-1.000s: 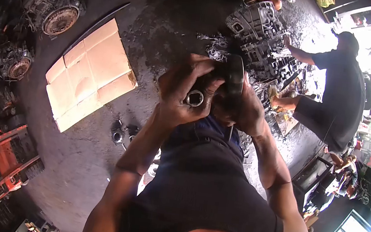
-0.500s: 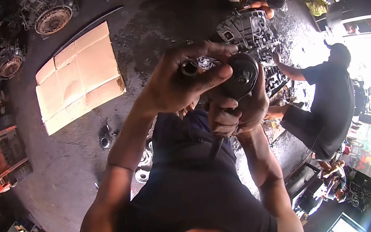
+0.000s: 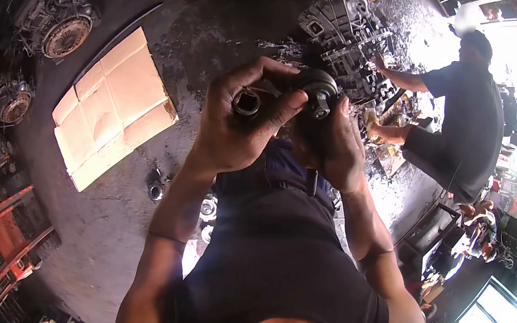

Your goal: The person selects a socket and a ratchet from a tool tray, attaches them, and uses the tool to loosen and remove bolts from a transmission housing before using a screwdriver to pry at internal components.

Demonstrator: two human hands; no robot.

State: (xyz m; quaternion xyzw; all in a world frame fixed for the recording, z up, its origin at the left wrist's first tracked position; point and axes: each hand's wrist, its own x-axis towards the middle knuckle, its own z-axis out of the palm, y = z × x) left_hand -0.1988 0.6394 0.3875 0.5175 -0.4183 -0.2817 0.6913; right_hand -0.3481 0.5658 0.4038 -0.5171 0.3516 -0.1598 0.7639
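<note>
My left hand (image 3: 230, 136) is closed around a metal socket (image 3: 247, 102), whose round open end shows between the fingers. Its thumb and forefinger also touch the round dark nose of what looks like an impact wrench (image 3: 317, 84). A bright metal drive end (image 3: 320, 109) sticks out of that nose. On the tool's other side, my right hand (image 3: 344, 155) is closed, holding its body; part of those fingers is in deep shadow. Both hands are raised in front of my chest, close together.
A flattened cardboard sheet (image 3: 117, 108) lies on the dark floor at left. Beyond my hands stands a gearbox (image 3: 345, 35), with a crouching co-worker (image 3: 463, 117) reaching to it. Greasy engines (image 3: 68, 35) line the left, above a red metal frame (image 3: 7, 235).
The wrench has turned, so its drive end now points more toward my body. The socket's opening shows more fully in my left hand. My view has shifted slightly.
</note>
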